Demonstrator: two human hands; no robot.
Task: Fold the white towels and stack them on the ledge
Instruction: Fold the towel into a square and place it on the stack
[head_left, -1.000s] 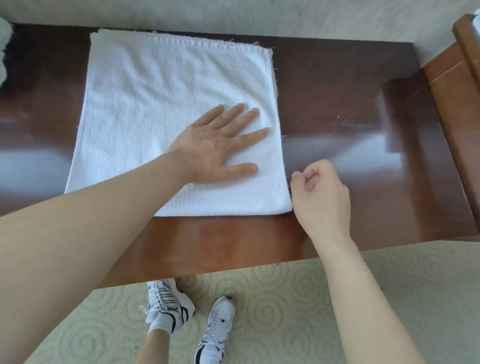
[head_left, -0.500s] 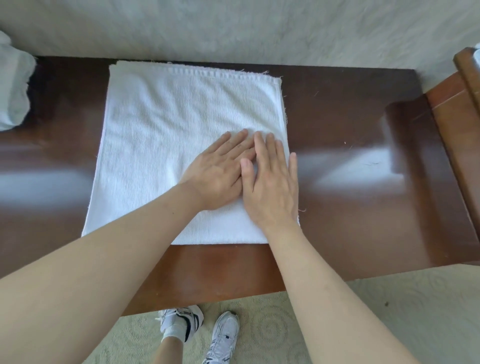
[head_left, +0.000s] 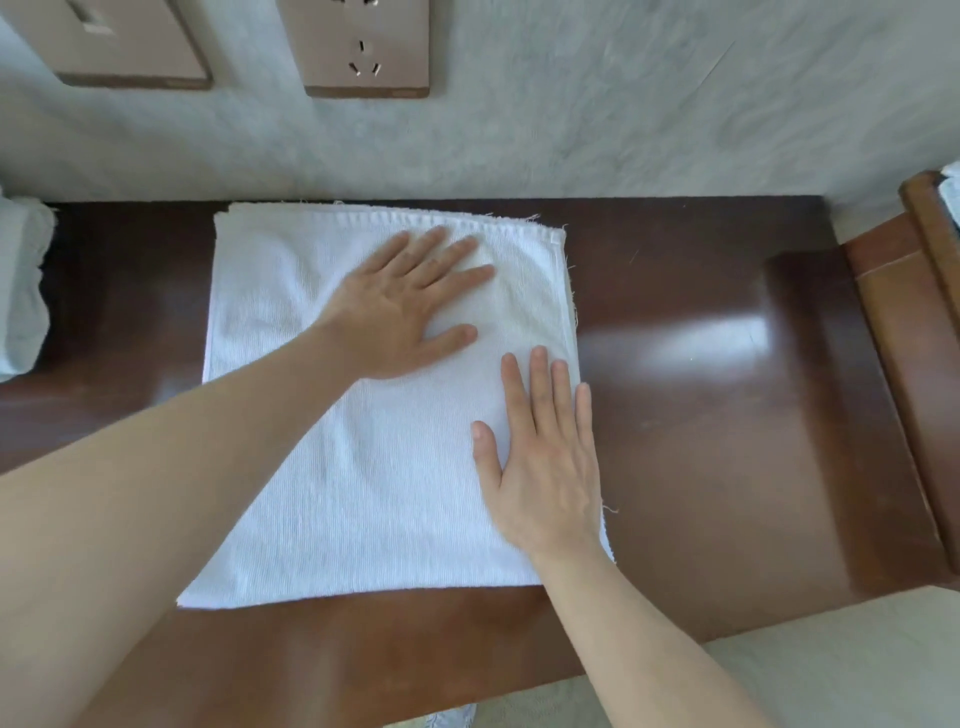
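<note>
Both hands lie flat with straight fingers and grip nothing: the left hand (head_left: 402, 306) presses down on the far part of the white towel (head_left: 363, 467), and the right hand (head_left: 543, 457) presses on its right edge, nearer the person. Under both palms the folded towel lies flat on the dark wooden ledge (head_left: 701, 415), its slightly longer side running from the person toward the wall (head_left: 571, 119), its far edge close to the wall.
</note>
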